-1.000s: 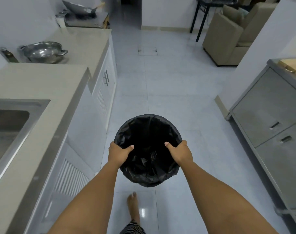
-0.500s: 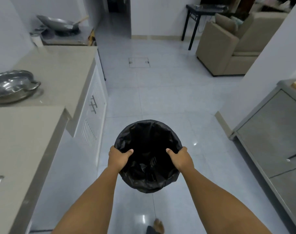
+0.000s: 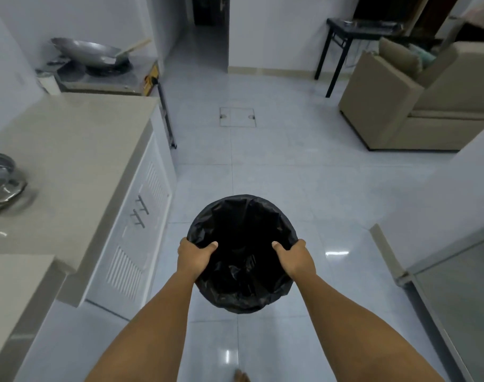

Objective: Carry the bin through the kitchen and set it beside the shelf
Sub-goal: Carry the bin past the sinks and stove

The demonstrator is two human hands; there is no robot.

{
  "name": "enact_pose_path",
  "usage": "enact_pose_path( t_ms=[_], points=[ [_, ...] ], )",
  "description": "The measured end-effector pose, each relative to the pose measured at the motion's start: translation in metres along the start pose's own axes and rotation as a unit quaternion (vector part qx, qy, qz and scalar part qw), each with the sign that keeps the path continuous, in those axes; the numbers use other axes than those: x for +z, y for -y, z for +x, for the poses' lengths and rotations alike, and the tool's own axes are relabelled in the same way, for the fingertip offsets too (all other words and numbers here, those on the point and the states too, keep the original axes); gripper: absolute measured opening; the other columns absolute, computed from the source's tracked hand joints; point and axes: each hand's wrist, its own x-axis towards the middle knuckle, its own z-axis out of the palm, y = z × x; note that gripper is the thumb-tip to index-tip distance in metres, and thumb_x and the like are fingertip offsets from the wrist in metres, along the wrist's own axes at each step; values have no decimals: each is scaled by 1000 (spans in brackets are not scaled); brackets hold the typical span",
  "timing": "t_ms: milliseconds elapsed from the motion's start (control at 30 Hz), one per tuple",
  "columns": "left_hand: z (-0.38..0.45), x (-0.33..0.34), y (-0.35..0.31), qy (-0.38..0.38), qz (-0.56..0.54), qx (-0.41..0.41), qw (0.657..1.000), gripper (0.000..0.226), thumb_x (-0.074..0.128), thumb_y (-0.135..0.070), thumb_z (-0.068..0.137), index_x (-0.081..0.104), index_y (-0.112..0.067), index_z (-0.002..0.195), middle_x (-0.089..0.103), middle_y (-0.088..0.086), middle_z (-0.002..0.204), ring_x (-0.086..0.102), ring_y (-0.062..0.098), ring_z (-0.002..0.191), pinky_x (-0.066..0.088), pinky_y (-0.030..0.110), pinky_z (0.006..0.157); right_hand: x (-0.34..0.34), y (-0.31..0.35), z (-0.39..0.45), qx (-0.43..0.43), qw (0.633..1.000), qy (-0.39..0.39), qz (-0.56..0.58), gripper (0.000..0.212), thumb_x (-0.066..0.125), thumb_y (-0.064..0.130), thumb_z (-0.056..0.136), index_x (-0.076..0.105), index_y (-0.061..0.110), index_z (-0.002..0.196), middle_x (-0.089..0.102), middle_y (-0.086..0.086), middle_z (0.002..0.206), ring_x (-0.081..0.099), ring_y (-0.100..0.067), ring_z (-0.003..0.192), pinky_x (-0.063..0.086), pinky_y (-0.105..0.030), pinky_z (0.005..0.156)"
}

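Glossy floor tiles (image 3: 276,172) look slick under a bare foot (image 3: 241,377) — one slip and the bin (image 3: 242,271), rim clamped by both the left hand (image 3: 194,256) and right hand (image 3: 295,257) fingers, could tip — no shelf visible

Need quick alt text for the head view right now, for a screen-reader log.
Both hands, left hand and right hand, grip the rim of a black-lined bin held above a pale tiled floor. Counter on the left, beige armchair ahead right.
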Motion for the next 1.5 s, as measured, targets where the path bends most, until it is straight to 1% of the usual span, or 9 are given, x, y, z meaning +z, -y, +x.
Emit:
enact_pose_path(
  t_ms=[133, 300, 433, 533, 900, 967, 1067, 1267, 1500],
  points=[
    [52, 18, -40, -3, -5, -5, 1000, 86, 81, -39, 77, 41, -3, 143, 57, 15, 139, 60, 39, 123, 49, 48, 105, -8, 39, 58, -3, 1000, 4, -3, 70, 56, 56, 88, 38, 5, 132, 60, -15, 127, 61, -37, 113, 51, -45, 90],
    [132, 32, -80, -2, -5, -13, 1000, 93, 82, -49, 66, 47, -5, 140, 61, 16, 135, 63, 38, 119, 51, 51, 104, -5, 91, 134, -11, 1000, 6, -7, 72, 56, 57, 88, 37, 4, 133, 60, -17, 129, 60, -38, 114, 50, -46, 91],
    [203, 40, -124, -12, -9, -18, 1000, 89, 83, -44, 73, 43, -2, 142, 59, 17, 136, 61, 39, 122, 50, 49, 105, 4, 145, 202, -10, 1000, 6, -1, 72, 56, 56, 88, 37, 3, 133, 59, -17, 130, 60, -38, 115, 50, -45, 92],
    [261, 40, -158, -4, -6, -20, 1000, 95, 82, -52, 66, 47, -4, 140, 62, 14, 133, 63, 38, 119, 51, 49, 104, 10, 188, 246, -2, 1000, 9, 4, 72, 56, 56, 88, 38, 3, 133, 59, -16, 130, 59, -37, 116, 50, -46, 93],
    [435, 48, -291, -4, 2, 5, 1000, 85, 81, -36, 79, 41, 0, 144, 57, 18, 138, 59, 39, 125, 48, 45, 107, 19, 332, 407, 1, 1000, 6, 12, 72, 56, 54, 90, 35, 3, 136, 57, -17, 132, 59, -38, 117, 49, -45, 91],
    [469, 53, -309, 0, -2, 8, 1000, 89, 82, -43, 74, 45, -1, 143, 59, 17, 136, 61, 39, 123, 49, 46, 106, 20, 354, 439, -2, 1000, 6, 7, 73, 56, 54, 90, 35, 2, 137, 56, -18, 133, 58, -39, 119, 49, -46, 93],
    [533, 66, -325, 3, 2, 8, 1000, 106, 77, -63, 52, 53, -5, 137, 64, 14, 130, 65, 36, 115, 53, 50, 102, 23, 386, 491, 2, 1000, 12, 0, 74, 55, 55, 89, 35, 2, 136, 57, -19, 133, 58, -39, 118, 50, -46, 93],
    [631, 86, -380, -23, 0, -19, 1000, 114, 72, -67, 43, 53, -4, 137, 64, 15, 128, 64, 37, 117, 52, 51, 103, 17, 461, 590, -1, 999, 34, -17, 74, 56, 56, 88, 36, 4, 135, 56, -18, 134, 58, -40, 119, 50, -48, 96],
    [716, 105, -471, -32, -4, -34, 999, 92, 83, -40, 75, 39, 1, 146, 54, 19, 141, 57, 41, 128, 46, 48, 109, 11, 543, 694, -5, 999, 40, -29, 74, 56, 57, 88, 35, 5, 137, 56, -17, 134, 58, -40, 119, 51, -49, 95]
  ],
)
